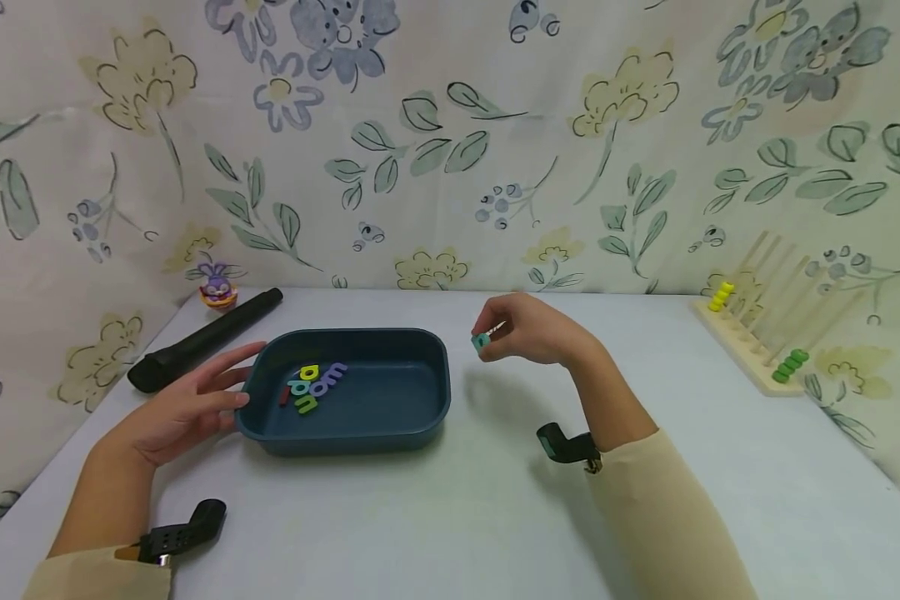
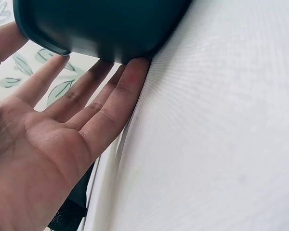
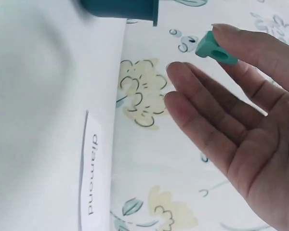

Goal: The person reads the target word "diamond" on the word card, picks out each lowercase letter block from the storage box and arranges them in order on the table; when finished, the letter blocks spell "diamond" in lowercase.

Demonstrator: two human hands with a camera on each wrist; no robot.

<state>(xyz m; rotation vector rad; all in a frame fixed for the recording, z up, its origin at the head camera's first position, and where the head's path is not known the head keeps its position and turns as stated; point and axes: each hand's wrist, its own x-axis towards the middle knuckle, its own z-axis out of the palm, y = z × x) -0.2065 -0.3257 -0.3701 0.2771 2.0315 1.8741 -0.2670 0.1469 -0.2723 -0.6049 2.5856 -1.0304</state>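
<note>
A dark blue tray (image 1: 412, 392) stands on the white table, with several coloured letters (image 1: 318, 388) grouped at its left side. My left hand (image 1: 187, 410) has its fingers spread, and the fingertips touch the tray's left end; the left wrist view shows them against the tray wall (image 2: 106, 29). To the right of the tray and above the table, my right hand (image 1: 536, 332) pinches a small teal letter (image 1: 481, 341) between thumb and finger. In the right wrist view this letter (image 3: 216, 50) has a round hole, and the other fingers are extended apart from it.
Behind my left hand lies a black tube-like object (image 1: 206, 340), beside a small purple figure (image 1: 217, 287). A wooden peg frame (image 1: 746, 350) with yellow and green beads stands at the right. A paper strip reading "diamond" (image 3: 90, 178) shows in the right wrist view.
</note>
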